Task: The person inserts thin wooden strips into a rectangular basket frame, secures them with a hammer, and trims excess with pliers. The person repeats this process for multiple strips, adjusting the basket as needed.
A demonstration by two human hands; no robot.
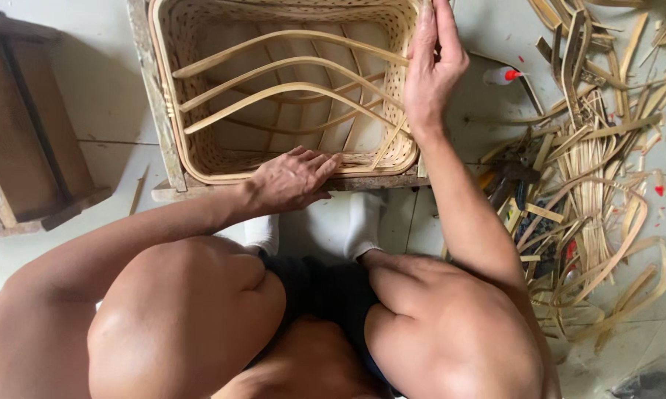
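1. Head view: at nine o'clock we see a wooden crate (30,125) standing on the pale tiled floor (111,96), apart from the work.
2. At twelve o'clock sits our woven basket (289,89), open side up, resting on a worn wooden board (163,148). Three curved bamboo strips (289,66) arch across its inside from the left wall to the right.
3. Our left hand (292,179) lies at the basket's six o'clock rim, palm down, fingers (314,161) spread flat and pressing on the edge; it grips nothing.
4. Below it, at six o'clock, we see our knees and white socks (362,222).
5. Our right hand (433,66) is at the basket's three o'clock rim, fingers loosely curled against the edge where the strip ends meet it; we cannot tell whether it pinches anything.
6. At two o'clock a small glue bottle with a red cap (501,75) lies on the floor.
7. At three o'clock a loose heap of bamboo offcuts (591,185) spreads out, with some tools (506,177) among it.
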